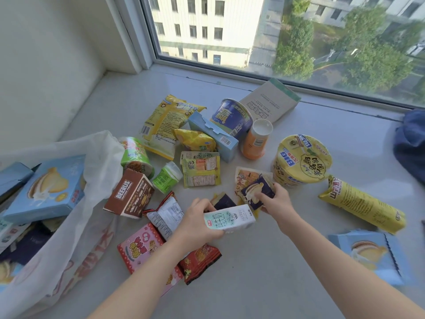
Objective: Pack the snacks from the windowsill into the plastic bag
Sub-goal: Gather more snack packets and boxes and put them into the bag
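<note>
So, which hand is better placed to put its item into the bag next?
Left. The left hand grips the milk carton nearer the plastic bag; the right hand, holding a dark packet, is farther off.

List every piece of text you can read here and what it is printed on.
"BEERUS": brown box.
"BIG": yellow noodle cup.
"纯牛奶": milk carton in the left hand.
All other print, barcodes included, is too small or blurred to read.
</note>
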